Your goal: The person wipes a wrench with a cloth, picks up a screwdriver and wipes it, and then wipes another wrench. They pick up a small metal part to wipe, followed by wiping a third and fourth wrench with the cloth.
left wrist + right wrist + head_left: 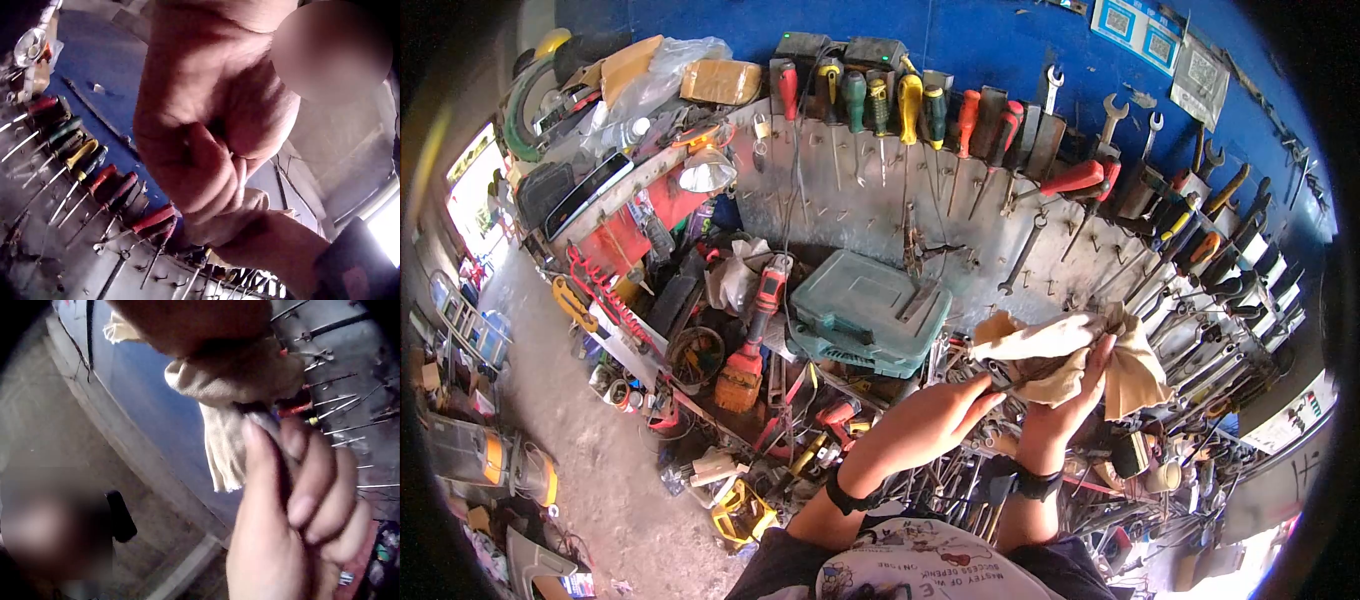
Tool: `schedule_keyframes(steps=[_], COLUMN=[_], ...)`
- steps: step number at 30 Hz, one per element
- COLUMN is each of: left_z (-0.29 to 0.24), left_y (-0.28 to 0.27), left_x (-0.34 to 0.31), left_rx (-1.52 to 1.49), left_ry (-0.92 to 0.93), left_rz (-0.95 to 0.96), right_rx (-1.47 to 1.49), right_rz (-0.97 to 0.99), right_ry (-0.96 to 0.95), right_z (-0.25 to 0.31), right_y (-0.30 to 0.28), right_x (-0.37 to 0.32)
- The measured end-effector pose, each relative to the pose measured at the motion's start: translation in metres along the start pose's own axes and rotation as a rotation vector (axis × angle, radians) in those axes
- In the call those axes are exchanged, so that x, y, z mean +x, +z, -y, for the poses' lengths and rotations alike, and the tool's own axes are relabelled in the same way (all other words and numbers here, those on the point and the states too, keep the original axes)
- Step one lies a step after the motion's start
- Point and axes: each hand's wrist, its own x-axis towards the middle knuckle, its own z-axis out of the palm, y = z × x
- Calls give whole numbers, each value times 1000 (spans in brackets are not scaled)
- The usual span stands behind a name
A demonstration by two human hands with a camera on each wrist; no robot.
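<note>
In the head view my left hand (945, 408) reaches in toward a bundle of cream cloth (1138, 372). Its thumb and curled fingers pinch a grey metal piece (267, 427), clearest in the right wrist view; its far end disappears into the cloth, so I cannot tell what kind of tool it is. My right hand (1072, 398) grips the cloth, which drapes over its fingers and hangs down with frayed edges. Close up in the left wrist view, the left hand's fingers (212, 181) are curled inward, with the cloth just behind them.
Behind the hands, a metal pegboard (850, 200) carries a row of screwdrivers (910, 105) and wrenches (1115, 115). A green tool case (865, 300) lies on the cluttered bench, beside a red cordless power tool (755, 330). Many loose tools surround the forearms.
</note>
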Motion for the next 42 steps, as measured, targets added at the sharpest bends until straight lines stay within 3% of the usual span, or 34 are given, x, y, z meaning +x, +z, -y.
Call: schedule_keyframes(steps=[3, 4, 6, 7, 8, 9, 10, 12, 14, 17, 18, 21, 25, 28, 34, 42], left_z=[8, 12, 29, 30, 25, 15, 10, 21, 27, 38, 39, 67, 83, 97, 85, 80], left_y=[10, 15, 20, 19, 14, 6, 1, 4, 4, 5, 0, -10, -8, -3, 20, 51], left_x=[5, 7, 12, 14, 12, 9, 8, 14, 19, 39, 46, 76, 93, 104, 126, 165], left_rx=[25, 22, -4, 45, 16, -12, -38, -108, -286, -460, -541, -760, -808, -849, -765, -831], left_ry=[132, 134, 218, 337, 220, 102, -13, 30, 26, 97, 72, -48, -150, -222, -145, -82], left_rz=[-171, -234, -255, -264, -177, -91, -5, -36, -78, -304, -342, -342, -420, -396, -146, -58], right_rx=[-196, -248, -288, -176, -66, -7, -136, -140, -354, -344, -161, -424, -358, -344, -327, -349], right_rz=[116, -22, 100, 33, -34, 48, -168, -234, -247, -340, -422, -437, -539, -529, -567, -677], right_ry=[125, -33, -67, -55, -39, 134, -11, -216, -503, -455, -330, -494, -441, -513, -547, -611], right_z=[-22, -35, -40, -33, -20, 9, 11, 17, 14, 30, 44, 38, 56, 64, 73, 95], right_y=[-17, 9, -14, -15, -13, -13, -19, -33, -93, -114, -94, -139, -139, -148, -161, -164], right_x=[-28, -47, -30, -20, -8, 7, 21, 36, 60, 49, 37, 34, 20, 16, 5, -8])
